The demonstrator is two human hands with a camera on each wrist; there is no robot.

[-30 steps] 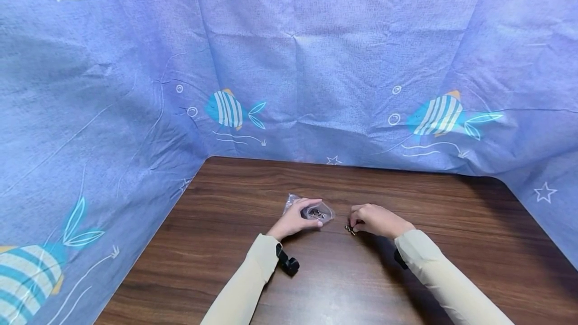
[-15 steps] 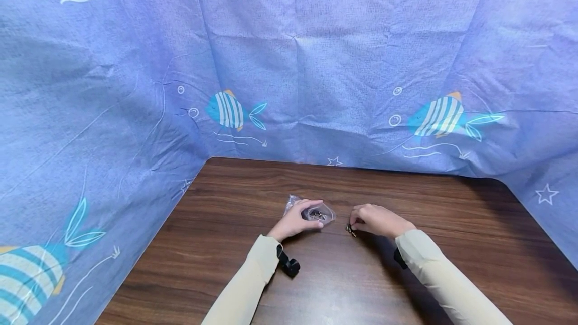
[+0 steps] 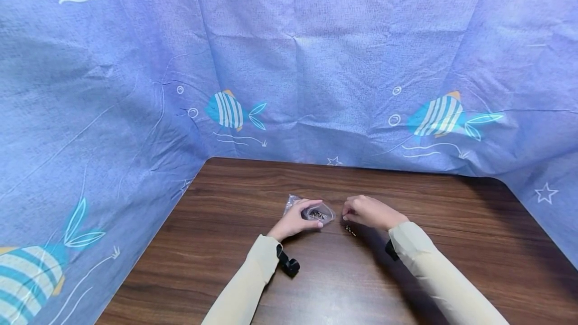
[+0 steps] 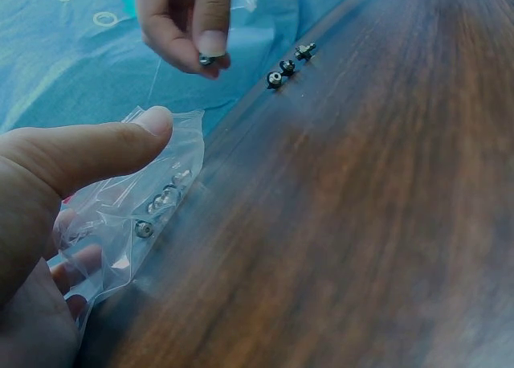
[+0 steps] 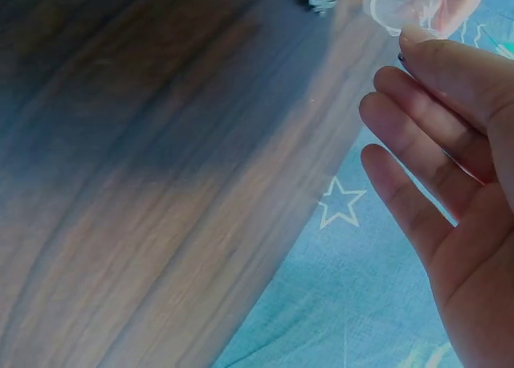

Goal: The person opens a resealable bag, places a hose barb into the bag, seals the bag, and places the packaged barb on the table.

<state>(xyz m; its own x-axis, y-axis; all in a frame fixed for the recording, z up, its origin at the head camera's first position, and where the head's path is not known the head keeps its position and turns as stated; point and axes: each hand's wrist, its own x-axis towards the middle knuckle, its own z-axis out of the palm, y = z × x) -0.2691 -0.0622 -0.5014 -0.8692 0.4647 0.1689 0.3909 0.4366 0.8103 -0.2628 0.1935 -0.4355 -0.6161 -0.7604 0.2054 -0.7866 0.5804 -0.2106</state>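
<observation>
My left hand (image 3: 293, 219) holds a clear plastic bag (image 4: 186, 143) with thumb and fingers spread round it, the bag's mouth facing right. Several small shiny metal fittings (image 4: 144, 229) lie inside the bag. To the right of the mouth, my right hand (image 3: 371, 212) pinches one small metal fitting (image 4: 206, 60) between thumb and fingertips, a little above the table. Only a dark tip of it shows in the right wrist view; its exact kind is too small to read. Several loose metal fittings (image 3: 350, 231) rest on the table just below the right hand.
The dark wood-grain table (image 3: 217, 245) spreads out around both hands. Behind it and at the sides hangs a blue cloth (image 3: 293, 64) printed with fish and stars. A black camera strap (image 3: 287, 262) sits on the left wrist.
My right hand has lifted from the loose fittings and shifted left toward the bag with one pinched, leaving the others uncovered on the table. The left hand and bag stay where they were.
</observation>
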